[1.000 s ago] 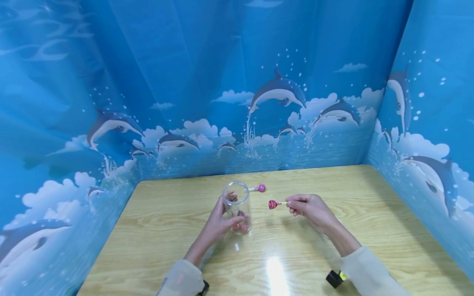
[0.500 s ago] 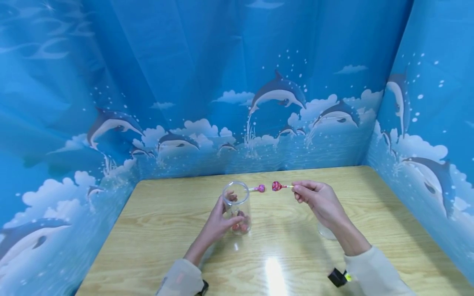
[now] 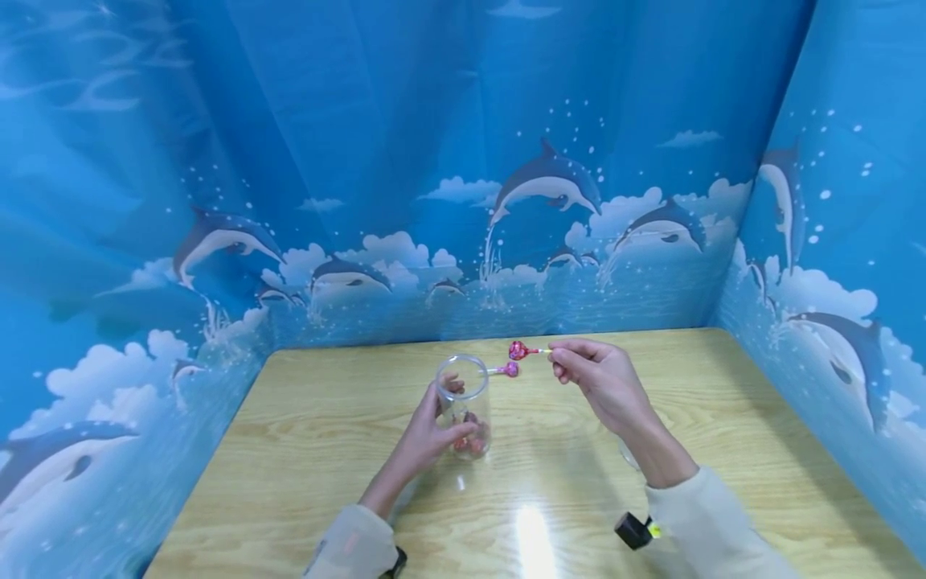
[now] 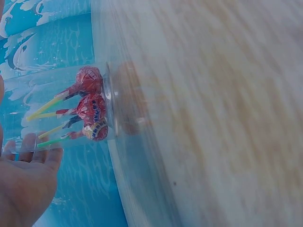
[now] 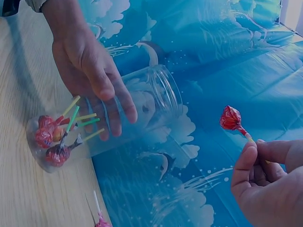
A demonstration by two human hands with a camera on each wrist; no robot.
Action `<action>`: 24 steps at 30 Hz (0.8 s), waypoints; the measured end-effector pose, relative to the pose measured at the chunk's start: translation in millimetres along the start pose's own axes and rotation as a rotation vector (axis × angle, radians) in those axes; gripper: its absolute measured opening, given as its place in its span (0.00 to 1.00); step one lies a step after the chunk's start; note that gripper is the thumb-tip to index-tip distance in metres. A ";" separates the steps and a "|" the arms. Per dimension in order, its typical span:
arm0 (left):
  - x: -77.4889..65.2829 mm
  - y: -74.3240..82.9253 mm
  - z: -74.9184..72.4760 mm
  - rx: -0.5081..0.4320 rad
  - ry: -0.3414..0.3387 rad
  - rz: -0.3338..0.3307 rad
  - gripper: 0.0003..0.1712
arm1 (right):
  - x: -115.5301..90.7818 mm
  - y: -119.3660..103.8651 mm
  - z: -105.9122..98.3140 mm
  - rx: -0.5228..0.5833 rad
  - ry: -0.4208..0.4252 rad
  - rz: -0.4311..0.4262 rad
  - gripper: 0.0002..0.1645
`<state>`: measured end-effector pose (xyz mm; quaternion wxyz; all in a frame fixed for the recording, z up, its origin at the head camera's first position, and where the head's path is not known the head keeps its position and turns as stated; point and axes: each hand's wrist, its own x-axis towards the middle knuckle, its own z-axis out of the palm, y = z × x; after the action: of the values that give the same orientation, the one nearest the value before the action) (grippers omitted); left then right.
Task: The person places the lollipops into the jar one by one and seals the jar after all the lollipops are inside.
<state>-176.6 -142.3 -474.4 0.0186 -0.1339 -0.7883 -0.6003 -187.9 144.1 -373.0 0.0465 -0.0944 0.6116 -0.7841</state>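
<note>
My left hand (image 3: pixel 427 442) grips the side of a tall clear jar (image 3: pixel 473 402), which stands upright on the table without a cover. Several wrapped lollipops (image 4: pixel 91 111) lie at its bottom, heads down, with yellow and green sticks slanting up. Between thumb and fingertips, my right hand (image 3: pixel 606 388) pinches the stick of a red-wrapped lollipop (image 5: pixel 230 118). That lollipop is held in the air to the right of the jar, its head pointing left. A pink lollipop (image 3: pixel 510 369) lies on the table just behind the jar, its white stick partly seen beside the glass.
A clear round piece (image 3: pixel 628 455) lies on the wooden table (image 3: pixel 325 482), mostly hidden by my right forearm. Dolphin-printed blue curtains (image 3: pixel 405 177) enclose the back and sides. A small black device (image 3: pixel 633 531) sits by my right sleeve.
My right hand has lifted the red lollipop up and farther from me, then leftward to near the jar's mouth. The left hand and jar have stayed in place.
</note>
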 end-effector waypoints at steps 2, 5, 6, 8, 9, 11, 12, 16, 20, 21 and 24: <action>0.0 0.8 -0.3 0.000 -0.004 -0.002 0.49 | 2.1 1.8 4.8 0.000 -0.006 0.000 0.09; 0.0 0.4 -0.5 0.002 -0.004 0.003 0.49 | 6.3 5.5 11.7 0.008 -0.019 0.001 0.11; 0.0 0.3 -0.5 0.002 -0.003 0.004 0.49 | 7.8 6.8 14.0 0.010 -0.025 0.002 0.12; 0.1 -0.2 -0.4 -0.004 -0.005 0.006 0.49 | 10.7 9.3 19.2 0.021 -0.034 0.007 0.13; 0.1 -0.5 -0.3 -0.004 -0.005 0.009 0.49 | 12.0 10.4 21.7 0.023 -0.037 0.011 0.13; 0.2 -0.3 -0.1 -0.008 -0.005 0.000 0.49 | 14.0 12.1 27.1 0.023 -0.044 0.019 0.13; 0.3 -0.6 0.0 -0.008 -0.005 0.000 0.49 | 14.6 12.6 29.9 0.024 -0.050 0.023 0.13; 0.6 -0.5 0.2 -0.004 0.004 -0.006 0.49 | 17.8 13.7 40.6 0.034 -0.074 0.035 0.13; 1.0 -0.4 0.3 0.008 0.010 -0.003 0.49 | 22.5 15.0 49.3 0.049 -0.096 0.041 0.13; 0.9 -0.3 0.4 0.014 0.010 -0.001 0.49 | 23.6 15.5 51.1 0.047 -0.100 0.042 0.13; 1.3 -1.2 0.3 0.017 0.007 0.004 0.49 | 26.2 16.6 56.2 0.037 -0.106 0.043 0.15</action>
<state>-178.0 -142.0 -475.4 0.0236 -0.1330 -0.7929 -0.5942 -202.7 81.6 -373.5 0.0976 -0.1215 0.5955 -0.7881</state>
